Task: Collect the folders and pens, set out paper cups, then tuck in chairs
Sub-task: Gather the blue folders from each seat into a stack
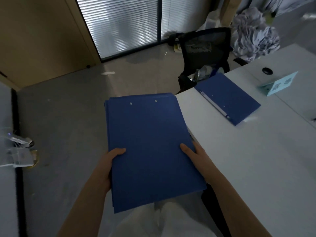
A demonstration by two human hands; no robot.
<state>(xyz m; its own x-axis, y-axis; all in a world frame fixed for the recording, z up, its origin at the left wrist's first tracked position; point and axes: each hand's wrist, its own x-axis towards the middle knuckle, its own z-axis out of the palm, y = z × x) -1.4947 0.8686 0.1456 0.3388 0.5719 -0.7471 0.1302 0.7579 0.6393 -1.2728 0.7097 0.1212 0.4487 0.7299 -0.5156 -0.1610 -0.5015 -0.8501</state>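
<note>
I hold a stack of blue folders (150, 142) flat in front of me, over the floor just left of the white table (256, 159). My left hand (109, 166) grips the stack's left edge, thumb on top. My right hand (196, 158) grips the right edge the same way. One more blue folder (230, 96) lies on the table near its far corner, with a white strip along its spine. A black mesh office chair (205, 53) stands beyond that corner, with crumpled things on its seat. No pens or paper cups are in view.
A pale green folded card (280, 84) and a black cable grommet (267, 71) sit on the table. A heap of grey cloth (254, 35) lies behind the chair. Another desk edge (10, 151) with plastic-wrapped items is at left. Grey floor lies between.
</note>
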